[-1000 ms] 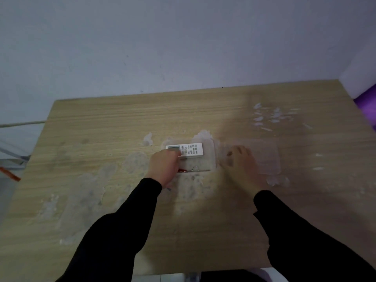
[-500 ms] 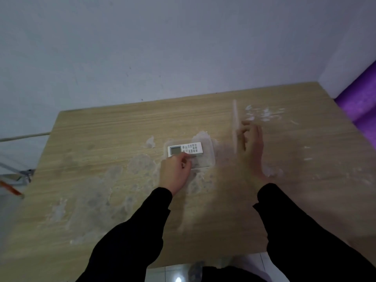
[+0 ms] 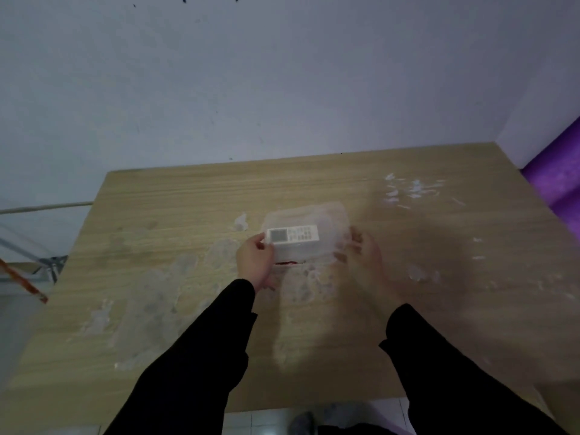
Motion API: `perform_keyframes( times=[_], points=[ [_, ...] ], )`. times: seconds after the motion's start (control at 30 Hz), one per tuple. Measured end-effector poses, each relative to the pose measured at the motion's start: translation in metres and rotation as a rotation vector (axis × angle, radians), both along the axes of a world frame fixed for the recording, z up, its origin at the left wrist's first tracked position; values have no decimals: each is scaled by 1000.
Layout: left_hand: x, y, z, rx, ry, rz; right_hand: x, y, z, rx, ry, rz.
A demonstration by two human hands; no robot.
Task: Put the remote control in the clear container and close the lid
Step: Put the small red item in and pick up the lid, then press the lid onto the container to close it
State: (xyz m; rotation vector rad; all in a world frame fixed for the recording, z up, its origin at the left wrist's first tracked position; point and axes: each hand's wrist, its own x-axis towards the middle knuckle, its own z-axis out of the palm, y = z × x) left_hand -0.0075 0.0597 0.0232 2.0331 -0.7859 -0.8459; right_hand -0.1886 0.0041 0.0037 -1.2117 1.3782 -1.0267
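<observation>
Wooden table [image 3: 157, 246] is filling the lower frame. Clear container [image 3: 309, 243] is sitting at frame centre, lid [image 3: 306, 216] lying over it, remote control [image 3: 293, 235] inside. Left hand [image 3: 255, 262] and right hand [image 3: 365, 254] are clamping its opposite ends.

- Table [image 3: 188, 221]: pale wood-grain top, matt, blotched with whitish, rough-looking patches of residue.
- Clear container [image 3: 332, 215]: thin see-through plastic, slightly cloudy; its lid is blurred, so its finish is hard to judge.
- Remote control [image 3: 293, 235]: smooth white plastic, grey screen.
- Sleeves [image 3: 194, 356]: black matt cloth.
- Wall [image 3: 282, 73]: matt painted, scuffed.
</observation>
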Motion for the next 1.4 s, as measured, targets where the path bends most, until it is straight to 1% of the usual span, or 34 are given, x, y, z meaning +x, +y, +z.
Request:
perform_keyframes(
  times=[0.03,0.07,0.1,0.17,0.23,0.47,0.53,0.6,0.67,0.7,0.77,0.83,0.93,1.03,1.1,1.2,1.27,1.4],
  points=[
    [4,0,-5,25,-60,-9,1,-5,-8,14,199,108],
    [8,-1,-11,41,-111,-18,3,-10,-14,32,353,214],
    [9,-2,-16,85,-156,-34,5,-11,-18,59,448,297],
    [7,-5,-25,165,-222,-56,8,-8,-24,69,532,396],
    [2,-9,-28,187,-223,-67,9,-6,-28,21,564,432],
    [2,-14,-42,135,-228,-30,-3,-8,-34,-61,594,514],
    [3,-13,-45,121,-256,-35,-7,-10,-33,-126,645,540],
    [4,-11,-49,114,-284,-58,-8,-13,-31,-240,731,563],
    [1,-10,-51,123,-298,-73,-5,-20,-29,-345,760,599],
    [-1,-9,-52,126,-298,-71,-1,-25,-28,-361,770,624],
    [-3,-8,-55,107,-331,-77,8,-39,-29,-341,806,667],
    [-4,-8,-57,82,-427,-113,14,-49,-34,-326,873,697],
    [-5,-12,-56,117,-562,-174,15,-53,-44,-286,947,745],
    [-5,-24,-55,132,-716,-307,13,-50,-52,-294,999,739],
    [0,-32,-58,144,-777,-418,15,-50,-54,-308,1018,724],
    [7,-40,-66,182,-835,-539,16,-51,-54,-323,1020,722],
    [8,-40,-71,177,-839,-557,16,-52,-52,-332,1032,734],
    [8,-40,-74,131,-807,-567,29,-56,-42,-351,1121,746]
  ],
)
